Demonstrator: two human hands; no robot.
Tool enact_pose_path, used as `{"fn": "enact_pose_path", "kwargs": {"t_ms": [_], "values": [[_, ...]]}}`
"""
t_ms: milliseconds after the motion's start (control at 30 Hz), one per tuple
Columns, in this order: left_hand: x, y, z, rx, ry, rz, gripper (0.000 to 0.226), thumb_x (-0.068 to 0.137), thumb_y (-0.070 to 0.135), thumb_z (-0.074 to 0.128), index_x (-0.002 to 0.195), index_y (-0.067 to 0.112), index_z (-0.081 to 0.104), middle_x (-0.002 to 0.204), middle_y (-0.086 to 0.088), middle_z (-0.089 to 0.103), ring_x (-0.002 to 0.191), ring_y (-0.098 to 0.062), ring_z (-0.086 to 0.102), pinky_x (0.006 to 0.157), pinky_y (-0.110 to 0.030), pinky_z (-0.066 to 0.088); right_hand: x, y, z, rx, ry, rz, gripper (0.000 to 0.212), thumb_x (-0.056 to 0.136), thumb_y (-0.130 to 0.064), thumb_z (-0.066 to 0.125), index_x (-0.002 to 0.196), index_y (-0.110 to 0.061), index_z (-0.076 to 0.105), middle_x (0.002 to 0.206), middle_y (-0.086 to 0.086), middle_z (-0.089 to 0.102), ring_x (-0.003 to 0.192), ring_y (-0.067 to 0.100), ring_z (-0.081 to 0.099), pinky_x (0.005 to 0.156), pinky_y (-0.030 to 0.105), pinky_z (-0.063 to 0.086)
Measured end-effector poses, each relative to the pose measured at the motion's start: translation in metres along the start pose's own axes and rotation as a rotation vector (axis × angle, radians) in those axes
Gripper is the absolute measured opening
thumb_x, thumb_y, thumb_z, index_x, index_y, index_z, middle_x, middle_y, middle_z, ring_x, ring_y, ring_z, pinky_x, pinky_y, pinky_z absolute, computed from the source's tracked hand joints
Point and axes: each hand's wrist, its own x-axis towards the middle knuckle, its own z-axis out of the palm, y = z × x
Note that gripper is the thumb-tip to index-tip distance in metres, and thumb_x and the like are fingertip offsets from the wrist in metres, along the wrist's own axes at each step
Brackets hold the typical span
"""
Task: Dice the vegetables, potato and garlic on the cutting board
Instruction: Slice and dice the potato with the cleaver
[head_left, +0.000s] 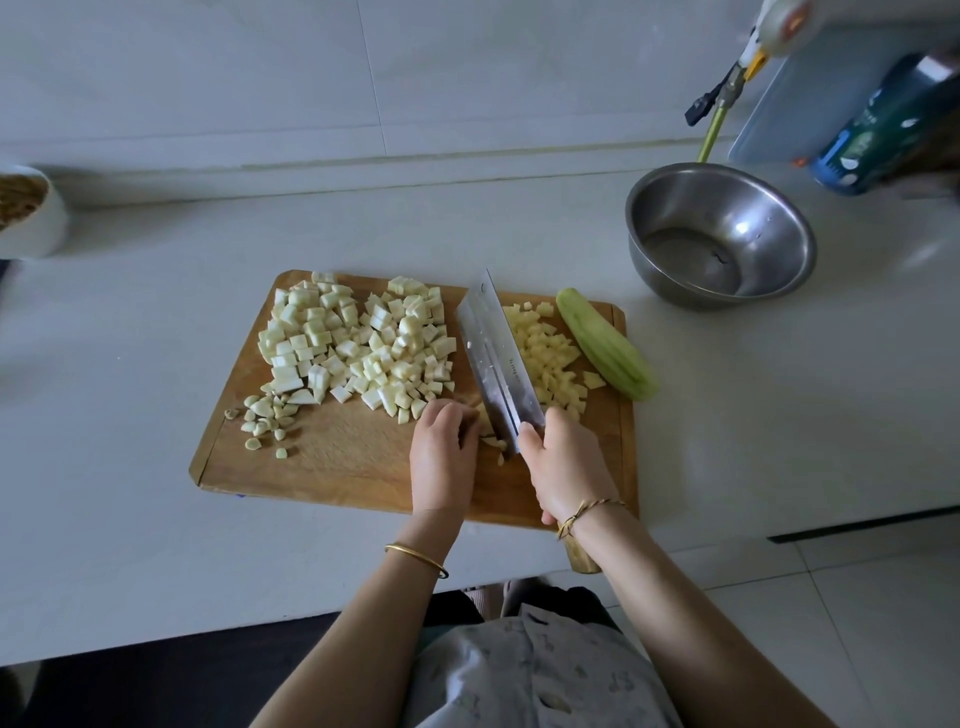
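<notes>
A wooden cutting board (332, 457) lies on the white counter. A big heap of pale diced vegetable (358, 343) covers its far left part. Small garlic pieces (265, 421) lie at the left. Yellow diced potato (550, 353) sits to the right of the cleaver (496, 353). A peeled pale green vegetable (605, 351) lies whole at the board's right edge. My right hand (563, 462) grips the cleaver's handle, blade edge down on the board. My left hand (444, 457), fingers curled, holds down a small remnant of potato (491, 439) against the blade.
A steel bowl (722, 234) stands behind the board at the right. Bottles and a pale board (810, 104) lean at the back right corner. A white bowl (31, 213) with brown contents sits at the far left. The counter's front edge runs just below the board.
</notes>
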Motion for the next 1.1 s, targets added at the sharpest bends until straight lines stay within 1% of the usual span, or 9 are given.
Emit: {"fn": "enact_pose_path", "kwargs": {"t_ms": [67,233,400,467,533,633,833,1000,1100], "values": [[0.001,-0.002,0.001,0.008,0.002,0.013,0.003,0.084,0.002,0.067,0.084,0.0,0.065,0.095,-0.005,0.059,0.085,-0.017,0.055,0.076,-0.024,0.043,0.0,-0.003,0.004,-0.054,0.007,-0.001,0.026,0.1,-0.03,0.038,0.082,-0.012,0.04,0.072,0.004,0.051,0.063,0.027,0.057,0.06,0.044,0.056],[0.002,-0.003,0.003,0.013,0.006,0.014,0.009,0.084,0.002,0.067,0.077,-0.002,0.061,0.093,-0.006,0.06,0.082,-0.019,0.056,0.072,-0.026,0.044,0.004,-0.007,0.015,-0.159,0.021,0.0,0.023,0.102,-0.029,0.036,0.087,-0.011,0.038,0.071,-0.002,0.044,0.072,0.025,0.051,0.061,0.032,0.039],[0.002,-0.003,0.002,0.038,-0.013,0.001,0.01,0.084,0.003,0.067,0.078,-0.001,0.06,0.093,-0.005,0.06,0.082,-0.018,0.055,0.072,-0.023,0.041,0.009,-0.004,0.017,-0.077,0.009,0.057,0.024,0.101,-0.031,0.037,0.091,-0.01,0.042,0.079,0.004,0.051,0.077,0.031,0.063,0.068,0.046,0.056],[0.002,-0.002,-0.001,0.039,-0.031,0.0,0.007,0.083,0.003,0.068,0.081,-0.001,0.063,0.093,-0.004,0.06,0.082,-0.016,0.055,0.072,-0.017,0.039,0.011,-0.001,0.015,0.018,0.013,0.087,0.027,0.101,-0.032,0.037,0.093,-0.008,0.044,0.079,0.007,0.055,0.065,0.029,0.063,0.057,0.042,0.057],[0.003,-0.002,-0.006,0.013,-0.047,-0.01,0.004,0.084,0.004,0.068,0.086,0.001,0.066,0.094,-0.003,0.061,0.082,-0.012,0.054,0.072,-0.006,0.036,0.011,0.0,0.013,0.111,0.025,0.094,0.026,0.101,-0.032,0.037,0.093,-0.009,0.043,0.073,0.006,0.053,0.046,0.021,0.055,0.037,0.028,0.046],[0.005,-0.002,-0.012,-0.019,-0.066,-0.062,0.012,0.086,0.008,0.067,0.097,0.007,0.068,0.099,0.001,0.061,0.084,-0.006,0.052,0.073,0.002,0.034,0.008,0.0,0.009,0.154,0.037,0.07,0.026,0.101,-0.032,0.037,0.09,-0.009,0.042,0.07,0.006,0.051,0.037,0.018,0.049,0.032,0.021,0.034],[0.007,0.001,-0.014,0.028,-0.062,-0.113,0.015,0.087,0.009,0.065,0.101,0.01,0.067,0.1,0.001,0.061,0.088,-0.011,0.052,0.075,-0.017,0.039,-0.003,0.001,0.009,0.198,-0.009,0.048,0.024,0.101,-0.031,0.038,0.085,-0.014,0.041,0.069,0.006,0.051,0.038,0.016,0.046,0.035,0.023,0.038],[0.008,0.004,-0.012,0.039,-0.07,-0.142,0.013,0.086,0.007,0.065,0.098,0.01,0.066,0.1,-0.001,0.062,0.084,-0.008,0.05,0.073,-0.017,0.038,-0.004,0.0,0.014,0.139,-0.034,0.056,0.025,0.102,-0.032,0.036,0.091,-0.011,0.042,0.074,0.006,0.053,0.047,0.019,0.053,0.037,0.026,0.042],[0.008,0.003,-0.012,0.038,-0.064,-0.159,0.01,0.086,0.008,0.065,0.095,0.01,0.066,0.098,0.0,0.063,0.082,-0.007,0.05,0.068,-0.011,0.035,-0.001,-0.004,0.019,0.037,-0.026,0.04,0.026,0.101,-0.032,0.037,0.093,-0.008,0.044,0.077,0.007,0.056,0.064,0.029,0.062,0.058,0.043,0.057]]}}
